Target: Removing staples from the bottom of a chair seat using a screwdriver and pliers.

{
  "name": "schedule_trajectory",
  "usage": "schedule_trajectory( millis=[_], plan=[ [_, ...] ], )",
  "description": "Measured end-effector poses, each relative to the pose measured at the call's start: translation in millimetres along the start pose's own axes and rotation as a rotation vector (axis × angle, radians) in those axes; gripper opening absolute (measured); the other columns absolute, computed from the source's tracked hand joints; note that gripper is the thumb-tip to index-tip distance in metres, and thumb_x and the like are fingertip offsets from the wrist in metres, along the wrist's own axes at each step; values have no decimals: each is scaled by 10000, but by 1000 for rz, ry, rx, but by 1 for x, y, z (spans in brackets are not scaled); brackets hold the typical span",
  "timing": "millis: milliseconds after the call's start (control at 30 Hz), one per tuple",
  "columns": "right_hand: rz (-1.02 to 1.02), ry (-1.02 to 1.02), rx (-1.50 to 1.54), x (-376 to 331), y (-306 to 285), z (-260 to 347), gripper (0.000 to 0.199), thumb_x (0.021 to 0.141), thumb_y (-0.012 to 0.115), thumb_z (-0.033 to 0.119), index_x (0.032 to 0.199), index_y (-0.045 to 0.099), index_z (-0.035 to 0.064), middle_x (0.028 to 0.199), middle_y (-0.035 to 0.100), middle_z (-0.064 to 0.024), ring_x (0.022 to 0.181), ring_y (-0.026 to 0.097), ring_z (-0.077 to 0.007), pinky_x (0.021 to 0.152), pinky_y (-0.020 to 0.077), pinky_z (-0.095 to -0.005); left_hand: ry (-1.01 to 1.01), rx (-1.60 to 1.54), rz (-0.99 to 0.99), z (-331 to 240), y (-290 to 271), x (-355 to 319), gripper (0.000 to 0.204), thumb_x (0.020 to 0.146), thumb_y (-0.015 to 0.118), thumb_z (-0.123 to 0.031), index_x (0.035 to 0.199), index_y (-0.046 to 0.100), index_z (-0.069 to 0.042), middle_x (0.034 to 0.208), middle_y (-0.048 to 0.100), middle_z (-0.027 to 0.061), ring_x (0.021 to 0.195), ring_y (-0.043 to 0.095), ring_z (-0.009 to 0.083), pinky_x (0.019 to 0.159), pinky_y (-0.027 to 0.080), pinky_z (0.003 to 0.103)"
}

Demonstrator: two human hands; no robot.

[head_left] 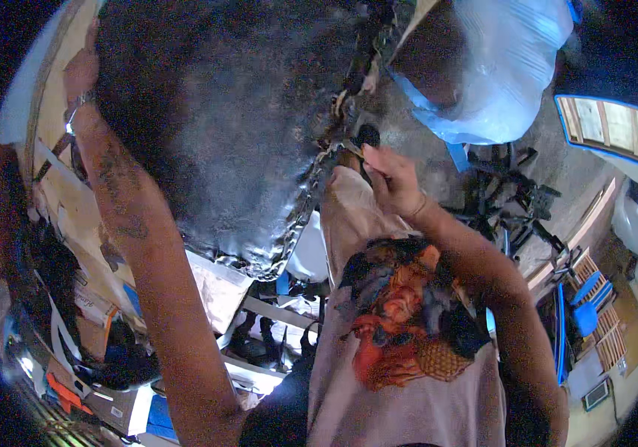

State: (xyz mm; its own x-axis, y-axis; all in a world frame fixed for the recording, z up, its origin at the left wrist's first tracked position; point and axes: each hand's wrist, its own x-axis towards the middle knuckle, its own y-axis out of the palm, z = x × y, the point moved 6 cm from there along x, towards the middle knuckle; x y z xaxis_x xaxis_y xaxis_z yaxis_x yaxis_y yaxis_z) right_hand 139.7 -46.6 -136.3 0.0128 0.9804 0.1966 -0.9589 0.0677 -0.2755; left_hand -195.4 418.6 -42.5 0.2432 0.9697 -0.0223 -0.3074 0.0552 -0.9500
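A large dark, leather-like upholstered piece (237, 134) fills the upper middle, with a ragged, gathered edge down its right side and along its bottom. My left hand (83, 74) reaches along its far left side, fingers stretched out against the edge, a band on the wrist. My right hand (397, 182) is beside the gathered right edge, thumb and fingers pinched together. Whatever lies between those fingertips is too small to make out. Just past them is a small black rounded thing (366, 136).
Clear plastic wrapping (498, 74) bulges at the upper right. Black metal frame parts (509, 197) lie on the grey floor (446, 160). Wooden slats and blue pieces (591, 305) stand at the right. An orange object (68, 392) is at the lower left.
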Motion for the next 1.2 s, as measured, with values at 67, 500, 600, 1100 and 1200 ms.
schedule_trajectory(
  millis=[67, 500, 600, 1100, 1200],
  plan=[
    [-75, 8, -112, -8, -24, -12, 398, 826, 547, -56, 1202, 567, 75, 761, 573, -145, 644, 573, -264, 594, 468, -341, -106, -279, 44, -55, 45, 23, 657, 936, 206, -569, 1231, 534, -82, 1046, 598, 292, 991, 594, 407, 872, 443, 465],
    [564, 273, -899, 36, -81, 122, 685, 685, 577, 13, 1317, 492, 263, 680, 483, -45, 565, 543, -231, 507, 482, -354, -305, -192, 150, -20, 56, 45, 521, 840, 513, -344, 1303, 445, -116, 727, 638, 226, 613, 646, 288, 485, 516, 401],
    [594, 347, -977, 41, -92, 127, 704, 683, 560, -6, 1328, 478, 263, 687, 484, -47, 555, 545, -233, 512, 492, -359, -20, -123, -63, -65, 45, 29, 523, 848, 499, -311, 1323, 421, -108, 686, 633, 216, 596, 649, 250, 481, 518, 393],
    [751, 643, -900, 52, -91, 121, 515, 817, 468, -10, 1296, 505, 176, 936, 617, -140, 737, 640, -280, 651, 538, -360, -88, 331, 74, -94, 47, 46, 587, 815, 513, -238, 1372, 371, -117, 631, 647, 95, 491, 613, 229, 413, 473, 347],
    [180, 365, -152, -10, -56, 61, 346, 875, 518, 24, 1215, 553, 82, 1094, 628, -169, 867, 653, -245, 753, 514, -303, -225, 247, 219, -15, 57, 97, 607, 801, 523, -229, 1377, 367, -122, 634, 650, 86, 499, 615, 226, 411, 471, 346]
  ],
)
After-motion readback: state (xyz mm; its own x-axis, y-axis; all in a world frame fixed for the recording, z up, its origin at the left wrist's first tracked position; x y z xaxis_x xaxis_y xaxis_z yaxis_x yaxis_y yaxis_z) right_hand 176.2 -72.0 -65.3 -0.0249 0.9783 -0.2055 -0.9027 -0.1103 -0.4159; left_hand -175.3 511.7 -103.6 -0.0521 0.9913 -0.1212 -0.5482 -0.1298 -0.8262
